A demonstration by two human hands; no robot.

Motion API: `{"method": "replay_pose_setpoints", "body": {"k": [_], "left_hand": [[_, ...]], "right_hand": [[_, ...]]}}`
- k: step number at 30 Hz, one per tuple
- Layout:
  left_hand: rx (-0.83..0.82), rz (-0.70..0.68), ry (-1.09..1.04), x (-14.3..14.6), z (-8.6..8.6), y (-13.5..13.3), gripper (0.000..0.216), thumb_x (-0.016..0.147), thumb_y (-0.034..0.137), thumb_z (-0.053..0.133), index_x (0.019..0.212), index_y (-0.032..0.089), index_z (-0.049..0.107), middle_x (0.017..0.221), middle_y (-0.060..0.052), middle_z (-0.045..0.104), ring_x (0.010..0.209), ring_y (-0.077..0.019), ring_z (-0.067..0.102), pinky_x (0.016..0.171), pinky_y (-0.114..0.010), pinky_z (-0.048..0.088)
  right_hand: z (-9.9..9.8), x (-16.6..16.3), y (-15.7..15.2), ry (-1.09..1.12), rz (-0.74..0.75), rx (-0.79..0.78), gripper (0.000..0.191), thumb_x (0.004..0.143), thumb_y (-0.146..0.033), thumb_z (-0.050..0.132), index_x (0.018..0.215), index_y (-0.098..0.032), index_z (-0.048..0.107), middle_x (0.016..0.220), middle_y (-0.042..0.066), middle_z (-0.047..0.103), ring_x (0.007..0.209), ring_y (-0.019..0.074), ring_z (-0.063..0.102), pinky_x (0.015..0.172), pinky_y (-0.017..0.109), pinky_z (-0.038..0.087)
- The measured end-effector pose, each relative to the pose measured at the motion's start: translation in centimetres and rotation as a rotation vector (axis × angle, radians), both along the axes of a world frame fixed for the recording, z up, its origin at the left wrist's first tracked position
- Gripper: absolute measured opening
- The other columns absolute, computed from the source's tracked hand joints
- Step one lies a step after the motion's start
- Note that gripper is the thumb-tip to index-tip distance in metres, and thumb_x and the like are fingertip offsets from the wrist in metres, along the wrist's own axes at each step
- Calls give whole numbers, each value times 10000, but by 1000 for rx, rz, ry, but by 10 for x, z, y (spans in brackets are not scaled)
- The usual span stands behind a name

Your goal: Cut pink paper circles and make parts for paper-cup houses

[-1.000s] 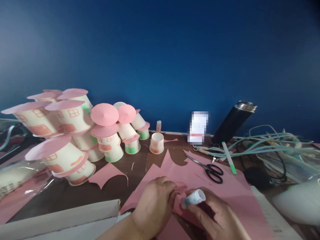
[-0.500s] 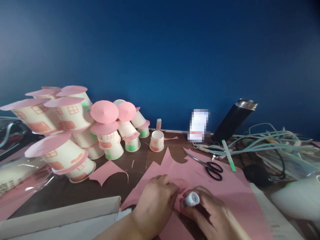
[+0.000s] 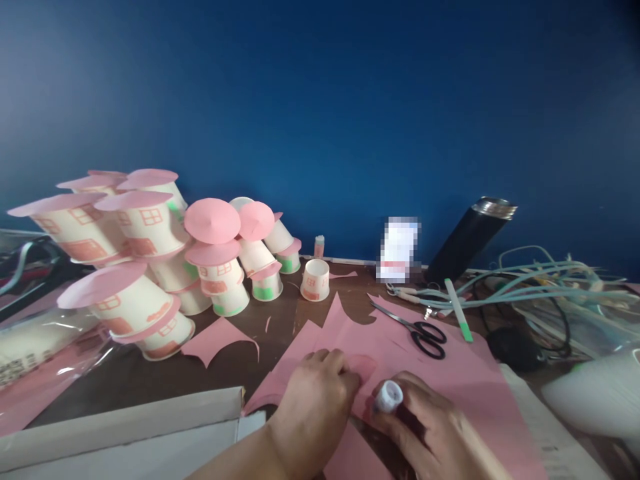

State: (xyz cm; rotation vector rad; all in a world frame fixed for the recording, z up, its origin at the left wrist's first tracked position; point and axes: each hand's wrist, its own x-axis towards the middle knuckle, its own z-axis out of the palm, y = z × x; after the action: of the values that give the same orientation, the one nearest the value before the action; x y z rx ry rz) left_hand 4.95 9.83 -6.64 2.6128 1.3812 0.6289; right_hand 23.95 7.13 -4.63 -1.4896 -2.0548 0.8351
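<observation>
My right hand (image 3: 436,419) is closed around a glue stick (image 3: 390,397), its pale round end tilted up toward me. To the left of it, my left hand (image 3: 316,408) has its fingers curled down onto a small pink paper piece (image 3: 362,366), which is partly hidden under the knuckles. Below both hands lies a large pink paper sheet (image 3: 465,393) with cut, pointed edges. Black-handled scissors (image 3: 419,333) rest on the sheet beyond my right hand. A green-tipped marker (image 3: 459,310) lies by its far right corner.
Stacked paper-cup houses with pink roofs (image 3: 213,220) crowd the left. A single paper cup (image 3: 315,280) stands mid-table. Farther right are a phone (image 3: 397,250), a dark bottle (image 3: 463,243), tangled cables (image 3: 535,287) and white stacked cups (image 3: 595,393). An open box (image 3: 120,427) sits front left.
My right hand has shifted slightly right with the glue stick, widening the gap to my left hand. My left hand still presses on the paper. The view has moved a little.
</observation>
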Motion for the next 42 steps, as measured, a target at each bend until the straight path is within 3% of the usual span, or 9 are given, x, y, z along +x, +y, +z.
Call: {"method": "replay_pose_setpoints", "body": {"k": [3, 6, 15, 20, 26, 34, 38, 42], "left_hand": [[-20, -1, -10, 0, 2, 1, 137, 910, 197, 582, 793, 224, 648, 765, 7, 612, 672, -172, 559, 601, -298, 380], [-74, 5, -30, 0, 6, 2, 146, 909, 214, 587, 782, 236, 656, 756, 11, 613, 680, -172, 567, 609, -296, 377], [-111, -7, -5, -1, 9, 0, 177, 923, 190, 548, 768, 218, 630, 798, 7, 610, 708, -179, 566, 633, -315, 397], [-105, -13, 31, 0, 10, 0, 103, 894, 187, 592, 814, 227, 642, 820, 2, 619, 730, -195, 577, 644, -320, 407], [-110, -9, -11, -1, 8, 1, 169, 932, 230, 541, 803, 236, 651, 768, 5, 613, 688, -180, 562, 616, -304, 380], [-123, -7, 10, -1, 11, 1, 181, 925, 195, 525, 794, 209, 650, 810, -15, 623, 714, -182, 567, 626, -305, 382], [-114, -15, -13, -1, 11, 0, 179, 929, 214, 532, 794, 212, 648, 800, -14, 625, 708, -179, 572, 622, -300, 381], [-131, -6, -36, -1, 9, 1, 144, 925, 230, 545, 860, 245, 672, 823, -3, 645, 727, -188, 593, 623, -308, 391]], "right_hand": [[-5, 11, -1, 57, -93, 121, 109, 934, -337, 517, 883, -263, 578, 839, -2, 694, 750, 171, 689, 703, 235, 544], [-8, 17, -2, 95, -83, 213, 73, 914, -333, 557, 924, -282, 608, 855, -2, 719, 780, 178, 709, 715, 224, 551], [-4, 1, 1, -93, 149, 186, 191, 950, -214, 474, 978, -254, 659, 899, 63, 715, 796, 196, 705, 710, 266, 579], [6, 1, -1, -130, 93, 234, 138, 928, -259, 536, 922, -272, 673, 826, 37, 729, 679, 190, 711, 620, 245, 577], [8, 10, -5, 0, -57, 301, 99, 916, -282, 544, 873, -292, 633, 796, 43, 726, 714, 224, 713, 626, 266, 578], [-12, 1, 1, -80, 104, 176, 156, 984, -270, 400, 948, -260, 551, 890, 38, 663, 789, 189, 669, 697, 287, 550], [-2, 1, 0, -184, 185, 243, 156, 964, -249, 444, 923, -263, 594, 836, 42, 673, 739, 202, 670, 640, 286, 539], [1, 10, -3, -169, 113, 339, 116, 923, -230, 520, 903, -278, 624, 822, 51, 701, 748, 226, 696, 658, 287, 551]]}}
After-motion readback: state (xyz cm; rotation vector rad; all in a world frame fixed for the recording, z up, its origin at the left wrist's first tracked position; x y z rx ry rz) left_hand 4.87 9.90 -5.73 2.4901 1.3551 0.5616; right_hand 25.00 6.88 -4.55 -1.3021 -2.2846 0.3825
